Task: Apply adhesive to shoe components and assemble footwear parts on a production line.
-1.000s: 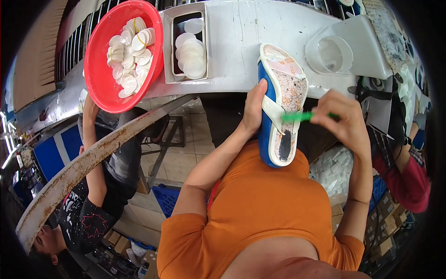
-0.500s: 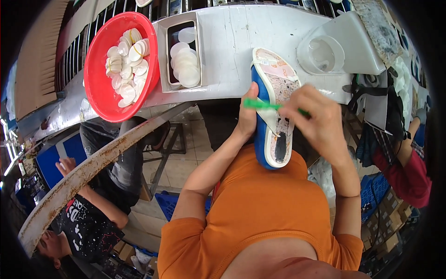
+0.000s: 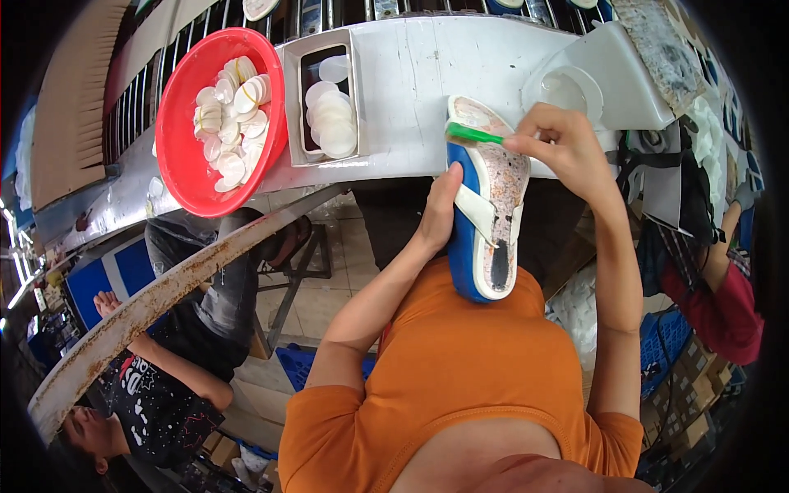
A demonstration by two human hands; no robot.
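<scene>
My left hand [image 3: 441, 207] grips a sandal [image 3: 511, 168] by its left side, the fingers partly hidden beneath it. The sandal has white straps and a speckled insole bed with a dark patch near one end, and a blue form shows along its side. It is tilted between my body and the table edge. Pinched in my right hand [image 3: 567, 148] is a green-handled brush [image 3: 479, 135]. Its head lies over the far part of the insole, close to the left rim.
A red basin [image 3: 278, 156] of white discs stands at the left, beside a white box [image 3: 356, 99] of translucent discs. A clear round container [image 3: 602, 103] is at the right on the white table [image 3: 411, 74]. A rusty bar [image 3: 177, 292] crosses the left. Other people sit at both sides.
My right hand has carried the brush away from the sandal's strap to the far part of the insole. My left hand still holds the sandal.
</scene>
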